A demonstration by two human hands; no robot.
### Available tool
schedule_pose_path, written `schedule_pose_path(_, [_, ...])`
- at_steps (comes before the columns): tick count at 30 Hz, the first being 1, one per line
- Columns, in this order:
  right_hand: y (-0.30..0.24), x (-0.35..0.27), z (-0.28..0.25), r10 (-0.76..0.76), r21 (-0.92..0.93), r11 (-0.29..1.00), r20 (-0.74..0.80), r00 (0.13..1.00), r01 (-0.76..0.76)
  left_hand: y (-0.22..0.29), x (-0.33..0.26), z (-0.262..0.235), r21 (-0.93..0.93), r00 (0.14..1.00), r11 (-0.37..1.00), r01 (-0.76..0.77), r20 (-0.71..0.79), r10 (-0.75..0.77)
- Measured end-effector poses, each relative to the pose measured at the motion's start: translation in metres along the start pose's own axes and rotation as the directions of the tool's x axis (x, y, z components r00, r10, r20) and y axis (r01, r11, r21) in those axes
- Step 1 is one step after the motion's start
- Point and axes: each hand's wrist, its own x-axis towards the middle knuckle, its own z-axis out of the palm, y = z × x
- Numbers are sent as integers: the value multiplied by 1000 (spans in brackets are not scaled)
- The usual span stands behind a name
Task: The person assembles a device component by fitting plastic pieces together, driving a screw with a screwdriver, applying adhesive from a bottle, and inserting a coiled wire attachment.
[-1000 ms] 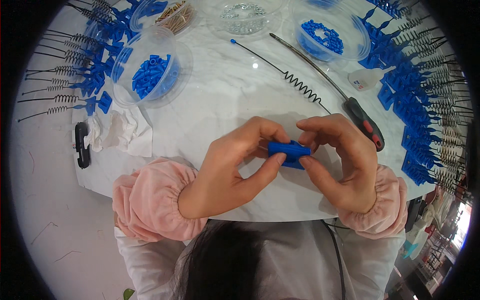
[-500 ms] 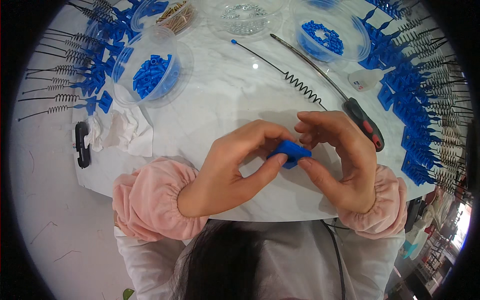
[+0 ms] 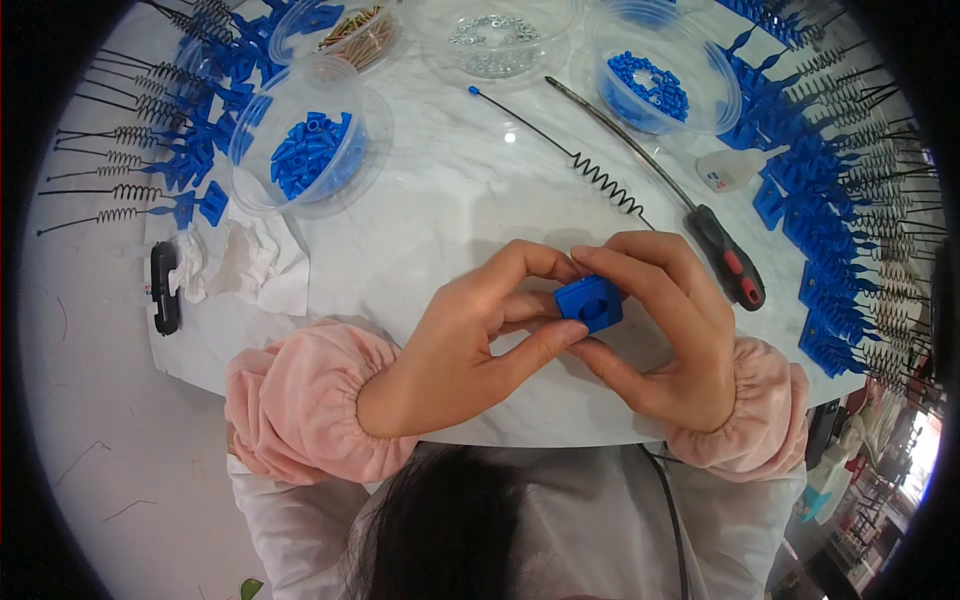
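Between my two hands, above the near part of the table, is a small blue plastic block (image 3: 588,303) with a round hole in the face turned up. My left hand (image 3: 480,335) pinches it from the left, thumb at its lower edge. My right hand (image 3: 672,325) curls round its right side, fingertips on the top edge and thumb near the lower corner. Beyond my hands lies a black coil-spring wire (image 3: 607,183) with a blue tip. Right of it rests a screwdriver (image 3: 725,255) with a black and red handle.
Clear tubs hold blue caps (image 3: 310,155), small blue rings (image 3: 648,85), metal nuts (image 3: 493,45) and screws (image 3: 358,38). Blue parts with spring wires line the left (image 3: 190,150) and right (image 3: 835,215). Also here are a white squeeze bottle (image 3: 728,168), crumpled tissue (image 3: 245,260) and a black tool (image 3: 164,288).
The blue block has been turned so its holed face shows upward. My right fingers have come down onto its top edge.
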Motion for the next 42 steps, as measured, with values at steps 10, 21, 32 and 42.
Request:
schedule_pose_path(10, [3,3,2,1,-82,997,-7,1000,-2,10,1,-7,191,989,972,-136,-25,144])
schedule_pose_path(21, [9,9,14,-118,-218,967,65,991,129,21,-1,-22,460,825,770,-442,-128,550])
schedule_pose_path(32, [6,10,15,-108,-256,958,87,990,127,7,-10,-6,541,597,408,-735,232,768])
schedule_pose_path(42, [-1,11,12,-126,-308,940,86,988,147,2,-7,-4,601,501,281,-748,234,833])
